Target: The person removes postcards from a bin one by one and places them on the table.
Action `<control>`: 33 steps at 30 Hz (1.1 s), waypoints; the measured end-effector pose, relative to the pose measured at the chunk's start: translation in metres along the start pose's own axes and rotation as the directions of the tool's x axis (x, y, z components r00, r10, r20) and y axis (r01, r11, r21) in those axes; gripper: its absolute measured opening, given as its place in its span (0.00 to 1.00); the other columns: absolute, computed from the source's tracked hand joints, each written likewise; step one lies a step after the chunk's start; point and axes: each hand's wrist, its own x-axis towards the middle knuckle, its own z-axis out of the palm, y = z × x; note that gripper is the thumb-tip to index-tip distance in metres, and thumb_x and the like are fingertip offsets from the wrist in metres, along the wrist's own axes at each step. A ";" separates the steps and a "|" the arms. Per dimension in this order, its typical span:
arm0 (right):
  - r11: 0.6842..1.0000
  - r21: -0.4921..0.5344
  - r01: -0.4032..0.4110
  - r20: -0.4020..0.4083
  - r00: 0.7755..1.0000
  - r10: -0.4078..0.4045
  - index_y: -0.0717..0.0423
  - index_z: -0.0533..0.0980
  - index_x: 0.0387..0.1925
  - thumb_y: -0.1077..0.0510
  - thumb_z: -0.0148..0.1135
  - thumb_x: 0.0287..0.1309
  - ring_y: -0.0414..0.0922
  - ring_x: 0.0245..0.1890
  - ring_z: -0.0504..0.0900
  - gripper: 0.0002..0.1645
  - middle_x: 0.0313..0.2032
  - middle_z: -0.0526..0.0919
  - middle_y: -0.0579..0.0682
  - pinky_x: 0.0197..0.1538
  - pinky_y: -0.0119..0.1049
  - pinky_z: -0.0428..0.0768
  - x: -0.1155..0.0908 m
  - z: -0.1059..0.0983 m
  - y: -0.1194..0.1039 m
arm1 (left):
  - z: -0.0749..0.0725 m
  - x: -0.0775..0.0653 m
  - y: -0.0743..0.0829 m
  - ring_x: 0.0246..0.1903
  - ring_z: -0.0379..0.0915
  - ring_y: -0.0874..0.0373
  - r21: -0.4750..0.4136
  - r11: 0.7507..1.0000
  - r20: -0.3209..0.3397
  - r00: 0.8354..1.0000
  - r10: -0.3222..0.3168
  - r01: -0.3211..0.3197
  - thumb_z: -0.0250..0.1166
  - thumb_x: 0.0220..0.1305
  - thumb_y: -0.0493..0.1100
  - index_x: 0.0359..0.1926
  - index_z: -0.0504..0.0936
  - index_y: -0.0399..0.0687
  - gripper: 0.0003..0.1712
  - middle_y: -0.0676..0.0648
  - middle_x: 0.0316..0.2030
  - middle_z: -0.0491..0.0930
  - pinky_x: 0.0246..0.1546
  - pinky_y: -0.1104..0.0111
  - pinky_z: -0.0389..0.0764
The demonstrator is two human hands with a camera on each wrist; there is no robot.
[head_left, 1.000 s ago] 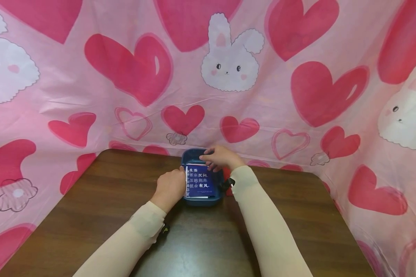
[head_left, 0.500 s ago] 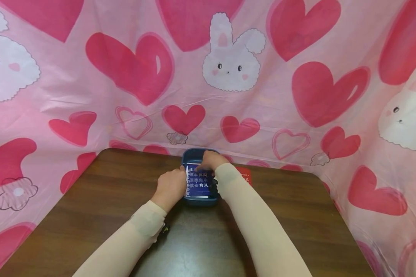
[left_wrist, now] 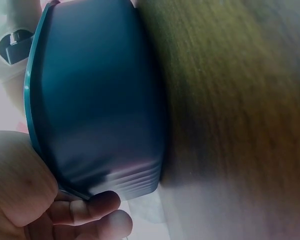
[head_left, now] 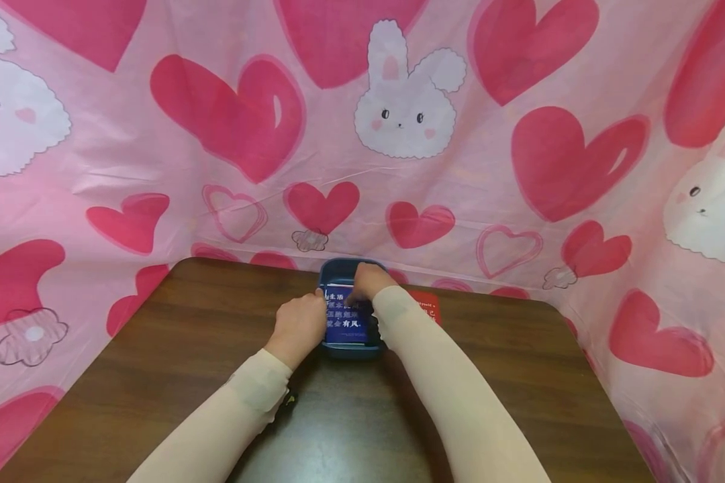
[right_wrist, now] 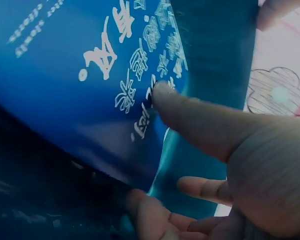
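A dark blue plastic bin (head_left: 349,353) stands at the far side of the table. Its left rim is held by my left hand (head_left: 300,327), whose fingers curl under the edge of the bin's wall (left_wrist: 100,100) in the left wrist view. A blue card (head_left: 341,322) with white characters lies in the bin. Reaching in from the right, my right hand (head_left: 368,282) pinches the card's upper right corner. In the right wrist view, the thumb (right_wrist: 190,117) lies on the printed face of the card and the forefinger (right_wrist: 142,207) is at its edge.
A red card or booklet (head_left: 430,305) with white print lies right of the bin, partly covered by the right sleeve. The brown wooden table (head_left: 175,355) is bordered by a pink cloth (head_left: 329,154) printed with hearts and rabbits.
My right hand has come down and left from over the bin onto the card. The card has shifted slightly, hiding the print column at its left. My left hand has stayed on the rim.
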 end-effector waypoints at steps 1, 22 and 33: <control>1.000 0.015 0.012 -0.005 1.000 -0.012 0.64 0.83 0.63 0.44 0.95 0.48 0.55 0.46 0.91 0.48 0.51 0.93 0.58 0.63 0.56 0.92 0.007 0.002 0.004 | 0.000 0.000 0.000 0.41 0.93 0.36 0.000 1.000 -0.004 1.000 -0.001 0.001 0.65 0.83 0.43 0.73 0.82 0.34 0.26 0.34 0.51 0.94 0.39 0.43 0.95; 0.685 0.728 0.032 -0.071 0.997 0.028 0.62 0.84 0.64 0.53 0.77 0.74 0.47 0.43 0.91 0.25 0.52 0.91 0.58 0.57 0.46 0.94 -0.058 -0.063 0.060 | 0.002 0.003 0.000 0.41 0.93 0.35 0.022 1.000 -0.003 1.000 -0.007 0.007 0.66 0.82 0.45 0.73 0.82 0.34 0.27 0.34 0.51 0.94 0.38 0.44 0.95; 0.443 0.894 0.071 -0.105 0.993 0.052 0.70 0.77 0.66 0.60 0.68 0.81 0.37 0.32 0.86 0.22 0.32 0.89 0.40 0.41 0.31 0.91 -0.074 -0.069 0.139 | 0.004 0.002 -0.003 0.39 0.93 0.37 0.015 1.000 -0.014 1.000 0.001 0.000 0.67 0.81 0.45 0.73 0.82 0.33 0.28 0.35 0.50 0.94 0.38 0.44 0.95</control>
